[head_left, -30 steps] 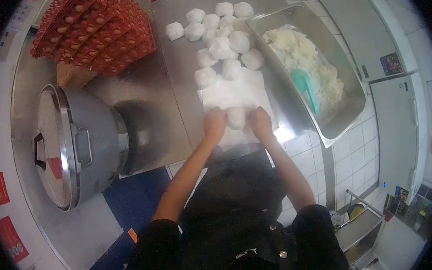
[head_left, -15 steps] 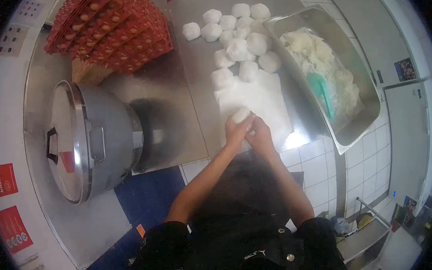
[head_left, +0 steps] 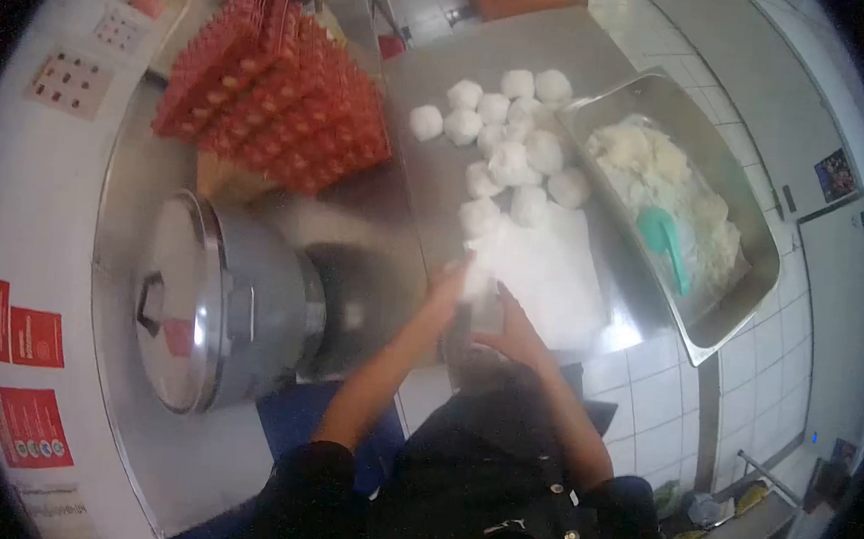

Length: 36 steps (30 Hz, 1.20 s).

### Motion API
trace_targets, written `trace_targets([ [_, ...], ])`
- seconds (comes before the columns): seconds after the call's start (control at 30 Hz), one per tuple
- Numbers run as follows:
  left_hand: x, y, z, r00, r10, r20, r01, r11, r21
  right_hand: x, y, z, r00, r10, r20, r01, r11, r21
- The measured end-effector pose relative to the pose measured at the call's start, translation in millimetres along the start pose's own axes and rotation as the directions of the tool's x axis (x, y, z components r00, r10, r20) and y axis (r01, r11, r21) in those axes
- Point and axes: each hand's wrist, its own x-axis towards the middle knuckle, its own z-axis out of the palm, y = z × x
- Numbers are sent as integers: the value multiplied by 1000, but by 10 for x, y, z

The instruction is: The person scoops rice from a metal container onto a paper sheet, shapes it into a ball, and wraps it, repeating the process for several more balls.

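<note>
My left hand [head_left: 445,288] is closed around a white paper-wrapped rice bundle [head_left: 479,276], which is smeared by motion. Just to the right, my right hand [head_left: 520,334] is apart from the bundle, thumb and fingers spread, with nothing visible in it. Both hands are at the near edge of a stack of white paper sheets [head_left: 552,278]. Beyond the sheets, several round white wrapped bundles [head_left: 508,163] sit in a cluster, some piled on others. To the right, a deep steel pan [head_left: 696,340] holds white rice [head_left: 640,159] with a green rice paddle [head_left: 664,244] lying in it.
A large lidded steel cooker [head_left: 234,306] stands on the left of the steel counter [head_left: 407,193]. Behind it rise stacked red egg trays [head_left: 284,89] with eggs. White floor tiles [head_left: 649,390] show at the right, and a metal rack [head_left: 745,522] is at the lower right.
My hands have come apart: the left has moved left with the bundle, and the right has let go and spread its fingers. The whole view has shifted with the head.
</note>
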Motion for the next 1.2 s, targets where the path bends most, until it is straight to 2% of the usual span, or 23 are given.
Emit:
trace_targets([
  [0.07, 783, 238, -214, 982, -60, -179, 16, 972, -236, -67, 86, -83, 996, 76, -36, -82, 976, -203],
  [0.13, 1620, 470, -399, 987, 132, -87, -158, 857, -490, -187, 277, -162, 992, 107, -67, -125, 907, -402],
  [0.17, 1335, 888, -277, 985, 131, -114, -169, 873, -457, -262, 422, -134, 996, 63, -65, -87, 868, -490],
  [0.23, 2140, 954, -357, 919, 390, 61, -330, 844, -423, -350, 807, -17, 997, -64, -33, 30, 783, -621],
  [0.27, 2184, 1058, -316, 911, 395, 121, -297, 831, -471, -355, 1031, 61, 994, -109, -8, 76, 738, -671],
  [0.33, 1869, 1189, -163, 946, 291, 142, -213, 891, -402, -398, 587, -89, 997, -65, -30, 33, 795, -606],
  [0.37, 2673, 898, -526, 826, 428, 368, -417, 902, -113, -417, 575, -104, 999, -47, -20, 25, 796, -605],
  [0.4, 2817, 840, -250, 891, 452, -41, -450, 892, 43, -413, 569, -135, 999, -37, -34, 9, 804, -595],
  [0.43, 2907, 845, -271, 830, 557, -43, -407, 655, 637, -404, 584, -145, 999, -30, -37, 2, 813, -582],
  [0.47, 2407, 1051, -178, 808, 573, -140, -136, 412, 901, -420, 603, -142, 999, -26, -30, 4, 825, -565],
  [0.53, 1942, 1092, -29, 605, 753, -258, -244, 484, 840, -433, 630, -155, 999, -27, -26, 10, 867, -498],
  [0.63, 942, 926, 339, 238, 959, 152, -738, 77, 670, -349, 624, -179, 998, 8, -70, -36, 910, -414],
  [0.7, 522, 334, 500, 275, 856, 438, -918, 98, 383, -274, 610, -270, 996, 42, -74, -66, 932, -357],
  [0.77, -249, 179, 747, 389, 584, 712, -901, 82, 425, -148, 106, -833, 991, 82, 110, -70, 992, -108],
  [0.8, -315, -15, 786, 411, 553, 725, -906, 159, 392, -87, -196, -1154, 974, 86, 208, -92, 996, 21],
  [0.83, -361, -205, 813, 436, 518, 736, -900, 241, 363, -93, -353, -1415, 994, -64, -93, 64, 998, -3],
  [0.9, -445, -405, 877, 485, 514, 707, -871, 213, 443, -100, -702, -2257, 931, 95, -352, -97, 995, 13],
  [0.93, -445, -447, 871, 487, 509, 710, -865, 164, 475, -75, -634, -2641, 872, 132, -472, -219, 966, -136],
  [0.97, -457, -468, 870, 485, 502, 716, -857, 111, 502, -73, -367, -3017, 815, 21, -580, -200, 948, -246],
  [1.0, -493, -459, 897, 544, 490, 681, -824, 157, 545, -67, 79, -3373, 797, 8, -604, -250, 914, -318],
  [1.03, -474, -472, 915, 536, 506, 675, -827, 158, 539, -106, 344, -3645, 789, 190, -585, -493, 764, -416],
  [1.07, -414, -491, 921, 528, 526, 667, -831, 159, 532, -147, 564, -3835, 810, 246, -533, -554, 620, -556],
  [1.2, -377, -560, 965, 498, 596, 630, -829, 113, 548, -136, 1085, -3952, 904, 348, -248, -399, 480, -781],
])
